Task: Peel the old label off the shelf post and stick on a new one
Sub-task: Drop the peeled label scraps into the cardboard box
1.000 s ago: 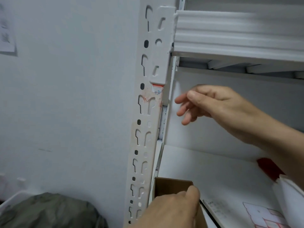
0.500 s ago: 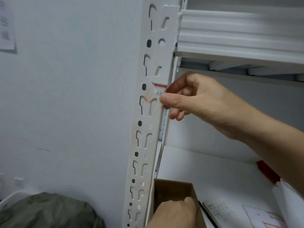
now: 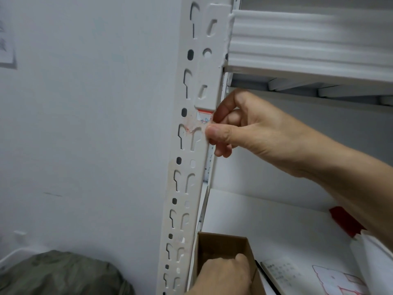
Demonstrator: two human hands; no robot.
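On near-vertical shelf post (image 3: 187, 188), label remnant (image 3: 203, 117)

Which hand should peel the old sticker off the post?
The right hand: its thumb and finger pinch the label on the post. The left hand is down low at the cardboard box.

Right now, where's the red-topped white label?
Red-topped white label: head view, centre, on the white slotted post under the bracket plate, by the right hand.
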